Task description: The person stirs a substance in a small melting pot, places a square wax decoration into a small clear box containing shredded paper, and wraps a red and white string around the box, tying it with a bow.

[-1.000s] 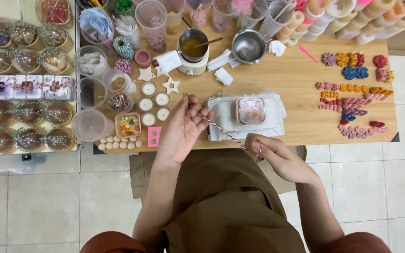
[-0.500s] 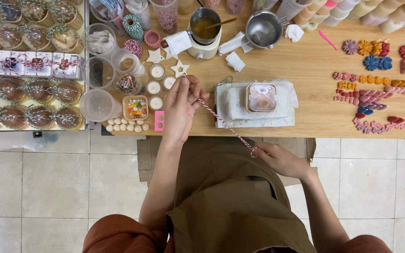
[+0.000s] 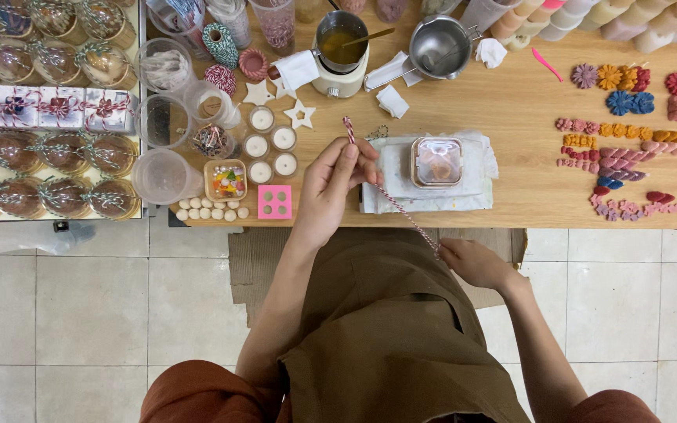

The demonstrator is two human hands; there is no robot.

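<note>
The thin twisted twine [image 3: 392,200] is striped red and white. The square silicone mould [image 3: 275,201] is bright pink. The long wooden table [image 3: 511,86] is pale honey-brown. The small star-shaped wax pieces [image 3: 301,116] are white, as are the round tealight candles [image 3: 260,146]. The moulded wax flowers [image 3: 619,78] show purple, orange, red and blue. The cloth apron [image 3: 385,329] is olive-brown; the floor tiles [image 3: 88,313] are off-white.

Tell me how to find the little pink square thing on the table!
Look at the wooden table, along its front edge, just beside the person's left hand. There lies a small pink square mould with four round holes. The white candles above it are round, and the little box beside it is clear with colourful bits; only this is flat pink.
</note>
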